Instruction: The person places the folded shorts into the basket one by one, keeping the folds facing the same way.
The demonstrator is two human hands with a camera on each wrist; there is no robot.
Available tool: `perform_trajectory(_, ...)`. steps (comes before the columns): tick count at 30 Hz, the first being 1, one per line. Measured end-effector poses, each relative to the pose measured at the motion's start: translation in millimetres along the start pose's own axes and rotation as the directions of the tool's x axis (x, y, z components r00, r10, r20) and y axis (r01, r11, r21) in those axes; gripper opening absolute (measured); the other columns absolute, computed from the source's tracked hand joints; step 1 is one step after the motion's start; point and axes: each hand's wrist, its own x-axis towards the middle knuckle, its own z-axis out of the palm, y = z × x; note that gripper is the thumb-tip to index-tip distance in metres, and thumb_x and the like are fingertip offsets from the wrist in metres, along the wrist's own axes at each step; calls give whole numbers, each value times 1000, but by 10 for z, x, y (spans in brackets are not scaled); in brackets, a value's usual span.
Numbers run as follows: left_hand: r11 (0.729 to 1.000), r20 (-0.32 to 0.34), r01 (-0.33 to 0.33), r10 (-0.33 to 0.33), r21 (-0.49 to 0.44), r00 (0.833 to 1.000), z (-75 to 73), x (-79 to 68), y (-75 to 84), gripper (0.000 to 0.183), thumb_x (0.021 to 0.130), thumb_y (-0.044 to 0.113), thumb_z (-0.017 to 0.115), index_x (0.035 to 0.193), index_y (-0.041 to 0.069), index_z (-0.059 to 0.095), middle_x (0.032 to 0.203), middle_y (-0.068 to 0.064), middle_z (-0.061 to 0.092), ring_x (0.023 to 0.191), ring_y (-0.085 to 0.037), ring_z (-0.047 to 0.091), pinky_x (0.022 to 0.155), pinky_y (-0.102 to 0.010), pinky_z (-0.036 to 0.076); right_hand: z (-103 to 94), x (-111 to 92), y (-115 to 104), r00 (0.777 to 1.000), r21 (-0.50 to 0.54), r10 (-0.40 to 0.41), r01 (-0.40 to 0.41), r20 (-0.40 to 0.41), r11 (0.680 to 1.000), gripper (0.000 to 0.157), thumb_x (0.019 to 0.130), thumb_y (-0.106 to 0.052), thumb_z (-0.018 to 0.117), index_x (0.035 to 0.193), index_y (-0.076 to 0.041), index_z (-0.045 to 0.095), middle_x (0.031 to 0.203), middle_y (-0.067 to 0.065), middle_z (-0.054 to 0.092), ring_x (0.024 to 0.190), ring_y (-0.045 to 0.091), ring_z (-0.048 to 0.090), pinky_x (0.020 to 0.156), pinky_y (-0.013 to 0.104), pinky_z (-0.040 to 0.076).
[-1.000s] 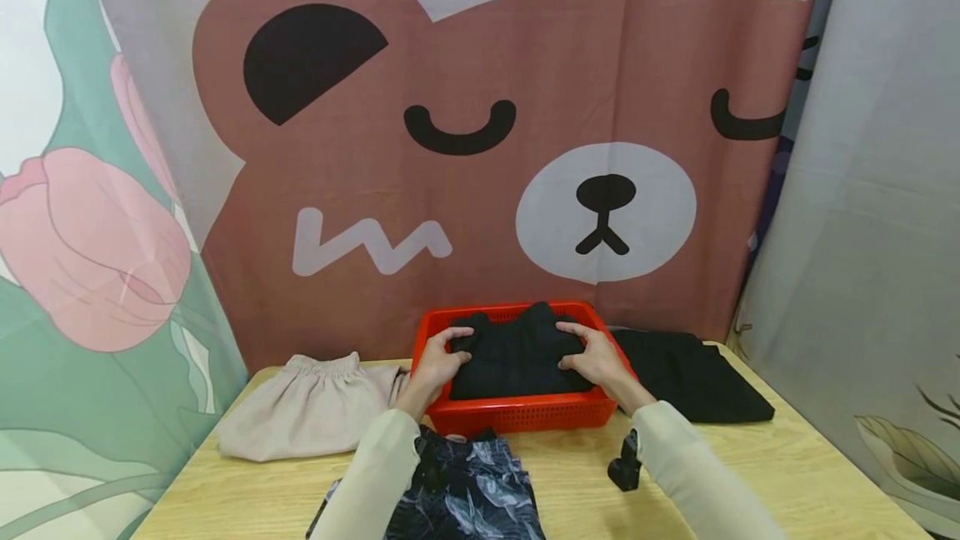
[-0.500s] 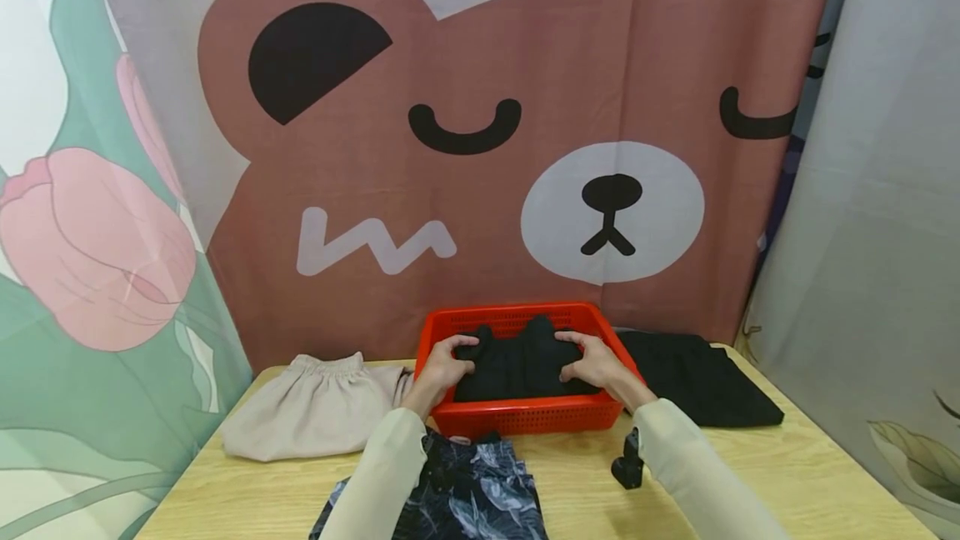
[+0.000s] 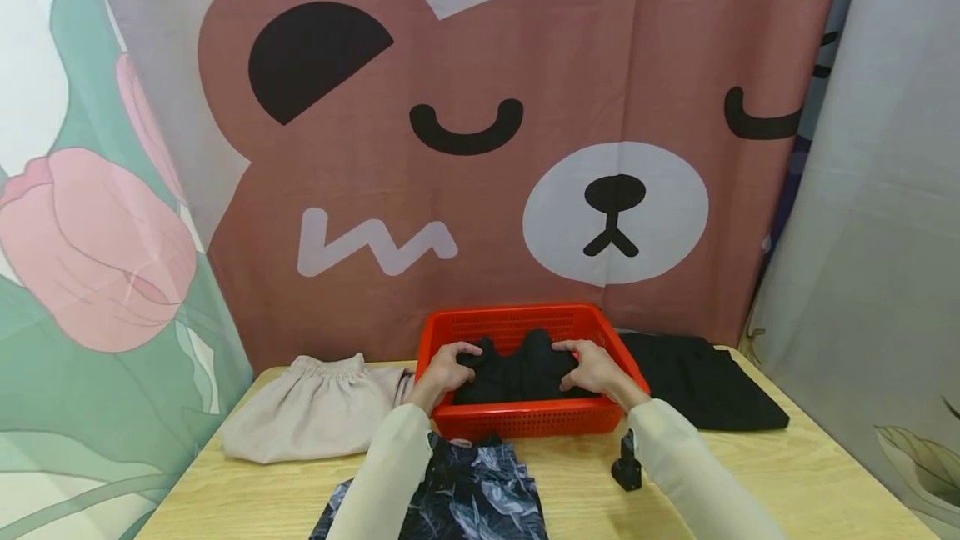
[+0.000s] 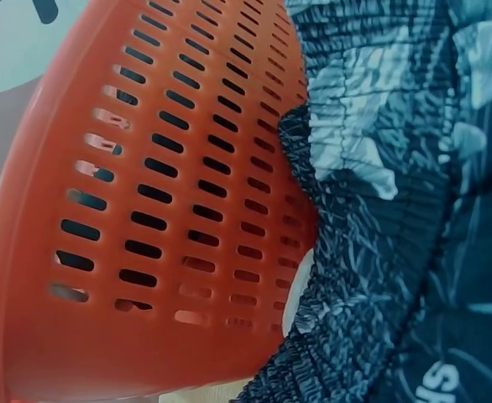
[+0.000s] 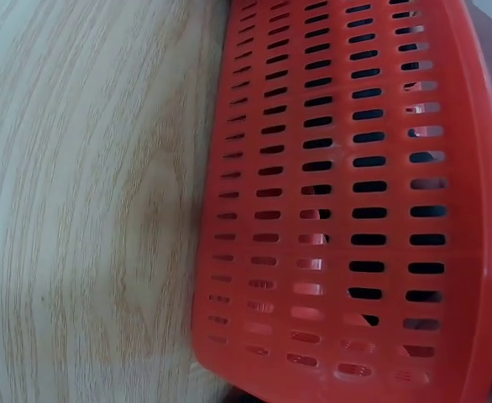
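A folded black garment (image 3: pixel 517 377) lies inside the red plastic basket (image 3: pixel 528 420), with two rounded humps along its far edge. My left hand (image 3: pixel 447 371) holds its left side between thumb and fingers. On the opposite side, my right hand (image 3: pixel 598 371) grips it the same way, thumb nearer the front. Both wrists cross the basket's sides. In the left wrist view, the slotted basket wall (image 4: pixel 187 201) hides the hand, and dark cloth shows through the slots. The right wrist view likewise shows the basket's outer wall (image 5: pixel 347 193), the hand hidden behind it.
Left of the basket is a beige garment (image 3: pixel 307 415) with a gathered waistband. Dark leaf-patterned clothing (image 3: pixel 480 490) with an elastic waist lies in front. A folded black garment (image 3: pixel 701 382) sits on the right. Near my right sleeve is a small black object (image 3: pixel 627 465). A bear-print curtain (image 3: pixel 360 307) hangs behind.
The black garment has sunk lower into the basket, uncovering more of the far inner wall. Both hands have gone down slightly with it. The view has shifted a little.
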Motion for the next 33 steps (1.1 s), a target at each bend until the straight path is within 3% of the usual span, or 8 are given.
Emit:
perform_trajectory(5,1000,11,17,-17,17,1000,36,28,-7,45,73,-18,64,114,2,67,123,-19,56,100,-31,52,85,-45,50,1,6,7,1000,-45,3,-3,-2,999,69,69,9,77,133,-2,57,139,25,46,121,41,47,88,52,48)
perform_trajectory(13,992,46,-17,12,123,999,51,48,-10,46,71,-18,66,112,3,68,122,-19,58,102,-31,52,89,-47,48,13,37,11,996,-233,-86,89,19,968,65,69,8,78,130,2,58,130,22,54,115,38,51,91,52,46)
perform_trajectory(18,970,103,-49,25,239,994,54,33,-8,46,69,-16,65,111,2,66,117,-18,59,99,-29,51,87,-46,48,44,47,14,993,-333,-102,113,51,936,62,70,7,78,129,3,59,123,22,55,114,40,51,91,51,46)
perform_trajectory(26,914,158,-114,56,389,986,61,30,2,43,70,-14,65,110,2,61,114,-17,57,107,-33,48,96,-51,40,73,49,15,987,-443,-118,156,113,883,53,75,3,76,125,5,60,114,22,56,107,40,52,88,49,47)
perform_trajectory(29,902,166,-114,48,417,985,67,35,0,39,73,-10,67,110,3,59,109,-16,56,105,-33,47,94,-50,41,79,34,5,989,-458,-87,132,117,879,49,79,-3,75,125,4,60,118,22,54,110,39,50,90,50,46)
perform_trajectory(33,880,171,-114,38,461,985,77,39,-10,36,77,-3,70,108,5,55,102,-14,52,98,-31,47,89,-48,44,77,11,-16,997,-516,-34,66,70,854,46,82,-13,75,124,-1,63,119,19,55,105,36,54,81,53,49)
